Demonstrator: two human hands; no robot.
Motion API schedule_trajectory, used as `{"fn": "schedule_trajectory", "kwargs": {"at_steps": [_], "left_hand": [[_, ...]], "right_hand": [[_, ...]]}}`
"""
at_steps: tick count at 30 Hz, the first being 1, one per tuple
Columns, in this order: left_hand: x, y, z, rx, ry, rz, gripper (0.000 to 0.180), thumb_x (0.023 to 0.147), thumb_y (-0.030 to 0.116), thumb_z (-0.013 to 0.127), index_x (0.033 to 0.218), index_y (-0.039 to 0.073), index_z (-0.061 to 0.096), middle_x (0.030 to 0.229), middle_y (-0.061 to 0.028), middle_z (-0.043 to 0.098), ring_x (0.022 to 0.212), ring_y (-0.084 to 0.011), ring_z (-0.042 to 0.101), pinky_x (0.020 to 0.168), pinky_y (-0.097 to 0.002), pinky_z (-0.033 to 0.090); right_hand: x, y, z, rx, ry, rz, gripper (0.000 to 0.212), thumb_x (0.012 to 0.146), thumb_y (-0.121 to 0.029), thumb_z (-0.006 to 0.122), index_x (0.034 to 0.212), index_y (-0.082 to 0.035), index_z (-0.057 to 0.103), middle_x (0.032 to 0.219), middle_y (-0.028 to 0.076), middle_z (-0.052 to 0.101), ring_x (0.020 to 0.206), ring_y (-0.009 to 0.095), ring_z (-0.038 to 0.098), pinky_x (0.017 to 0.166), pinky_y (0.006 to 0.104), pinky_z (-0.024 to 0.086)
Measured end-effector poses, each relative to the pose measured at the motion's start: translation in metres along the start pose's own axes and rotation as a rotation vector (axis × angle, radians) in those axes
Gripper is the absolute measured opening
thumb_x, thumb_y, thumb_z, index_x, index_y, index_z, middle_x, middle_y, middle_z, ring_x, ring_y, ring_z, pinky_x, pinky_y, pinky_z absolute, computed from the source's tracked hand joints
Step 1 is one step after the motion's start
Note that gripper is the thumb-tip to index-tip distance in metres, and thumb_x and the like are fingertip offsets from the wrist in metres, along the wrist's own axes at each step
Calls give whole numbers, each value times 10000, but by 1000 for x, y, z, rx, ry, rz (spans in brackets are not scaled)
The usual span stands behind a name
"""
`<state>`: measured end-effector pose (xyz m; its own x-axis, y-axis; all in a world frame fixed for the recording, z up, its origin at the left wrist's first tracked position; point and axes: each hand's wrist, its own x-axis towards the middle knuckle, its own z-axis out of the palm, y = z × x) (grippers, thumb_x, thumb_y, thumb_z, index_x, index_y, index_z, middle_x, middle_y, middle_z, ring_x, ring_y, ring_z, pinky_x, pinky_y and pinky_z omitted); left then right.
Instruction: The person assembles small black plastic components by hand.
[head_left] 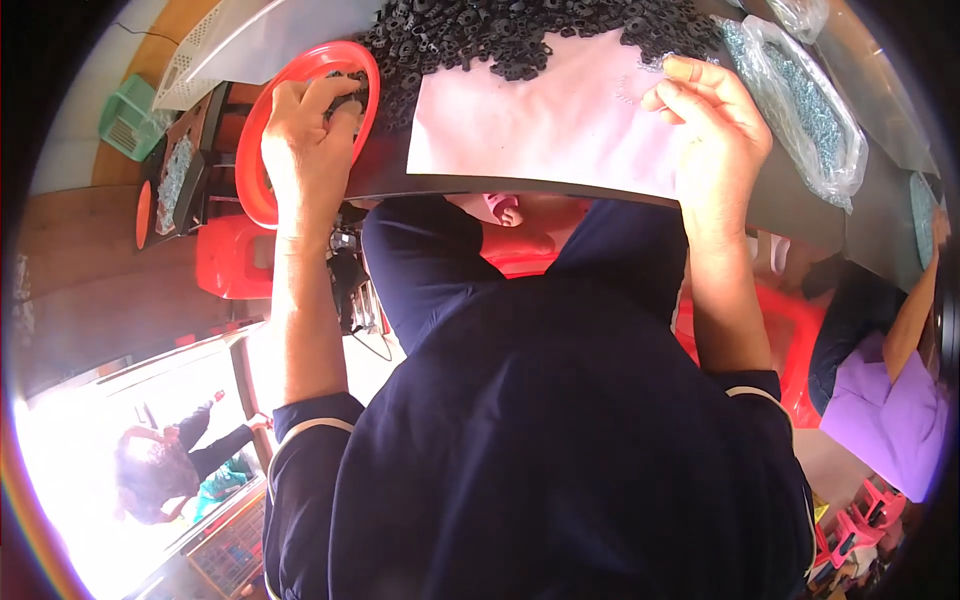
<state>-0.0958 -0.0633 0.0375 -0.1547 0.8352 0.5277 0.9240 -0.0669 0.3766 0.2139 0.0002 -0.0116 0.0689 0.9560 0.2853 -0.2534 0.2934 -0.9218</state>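
My left hand (312, 130) is over a red plastic basin (250, 165) at the table's left edge. Its fingers are curled together, next to small dark pieces inside the basin; what they hold is hidden. At the right side of a pale pink sheet (530, 125), my right hand (722, 125) is closed, with thumb and fingertips pinched. Tiny silvery pieces (652, 64) lie by those fingertips, too small to name. A heap of small black ring-like parts (450, 38) spreads along the sheet's far edge and partly over it.
A clear plastic bag (815, 120) of small bluish metal pieces lies right of my right hand. Beyond it sits a person in purple (885, 410). A red stool (232, 258) and a green basket (132, 118) are at left. Another person (165, 470) is at the lower left.
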Motion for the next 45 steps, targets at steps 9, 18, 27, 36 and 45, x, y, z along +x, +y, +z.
{"fn": "schedule_trajectory", "kwargs": {"at_steps": [9, 18, 27, 36, 45], "left_hand": [[10, 90, 92, -326, -129, 433, 168, 755, 33, 710, 921, 31, 683, 816, -94, 630, 719, -223, 652, 638, -321, 513], [7, 113, 141, -197, -142, 475, 101, 792, 72, 696, 884, 42, 668, 821, -97, 633, 732, -246, 653, 636, -360, 529], [-5, 112, 92, -1099, -544, -435, 104, 894, 83, 656, 931, -14, 651, 740, -2, 605, 588, -31, 474, 517, -183, 347], [-12, 96, 75, -1061, -476, -493, 127, 888, 117, 667, 874, -9, 662, 703, 7, 594, 589, -40, 487, 522, -201, 389], [23, 53, 100, -100, -85, -19, 374, 672, 321, 836, 792, 6, 674, 723, -101, 643, 641, -218, 619, 623, -333, 500]], "right_hand": [[3, 2, -4, 68, 30, 40, 150, 837, 47, 629, 973, 22, 686, 830, 73, 692, 728, 125, 646, 697, 239, 488], [3, 6, -8, -61, -2, -91, 137, 864, 23, 627, 988, 23, 686, 899, 65, 704, 829, 114, 646, 768, 255, 511], [4, 6, 1, -229, -400, -91, 166, 877, 6, 645, 1041, 11, 670, 913, 65, 703, 867, 103, 643, 785, 239, 506], [1, 9, 22, -165, -490, 29, 104, 879, 13, 646, 982, 26, 652, 927, 48, 686, 846, 88, 630, 776, 223, 503], [-1, 10, 26, -146, -325, 138, 117, 864, -25, 678, 975, 11, 666, 910, 27, 670, 822, 78, 611, 766, 220, 509]]}}
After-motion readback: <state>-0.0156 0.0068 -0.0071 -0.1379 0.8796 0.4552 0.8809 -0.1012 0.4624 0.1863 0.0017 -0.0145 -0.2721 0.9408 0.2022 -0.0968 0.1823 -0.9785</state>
